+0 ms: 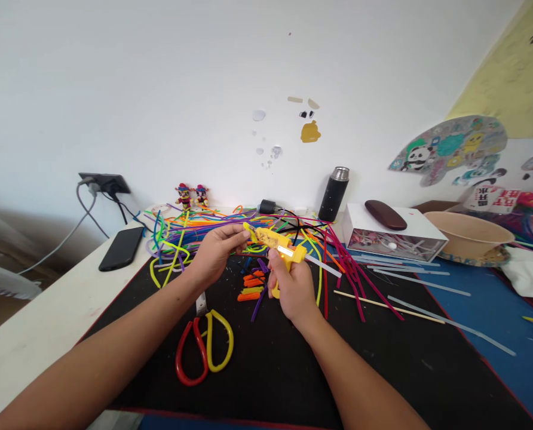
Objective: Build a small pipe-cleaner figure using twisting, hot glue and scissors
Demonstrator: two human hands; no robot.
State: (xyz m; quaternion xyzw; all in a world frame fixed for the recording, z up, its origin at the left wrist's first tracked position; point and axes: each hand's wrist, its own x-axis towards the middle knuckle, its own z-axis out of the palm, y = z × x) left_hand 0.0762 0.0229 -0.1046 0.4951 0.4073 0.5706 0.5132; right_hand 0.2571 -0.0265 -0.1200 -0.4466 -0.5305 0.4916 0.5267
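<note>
My right hand [293, 286] is wrapped round the handle of a yellow hot glue gun [273, 239], its nozzle pointing left. A translucent glue stick [322, 264] sticks out of the gun's back end. Close to the nozzle, my left hand [221, 248] pinches a small yellow piece [247, 228], which looks like pipe cleaner; whether it touches the nozzle I cannot tell. Below the gun lie short folded orange pipe cleaners [251, 286] with yellow and purple ones. Scissors [204, 346] with one red and one yellow handle rest on the black mat under my left forearm.
Long coloured pipe cleaners [195, 224] spread along the wall. A black flask [333, 194] stands behind them. Rightward are a white box [394, 230], a tan bowl [468, 230], a wooden stick [389, 306] and loose glue sticks [455, 325]. A phone [121, 248] lies at left.
</note>
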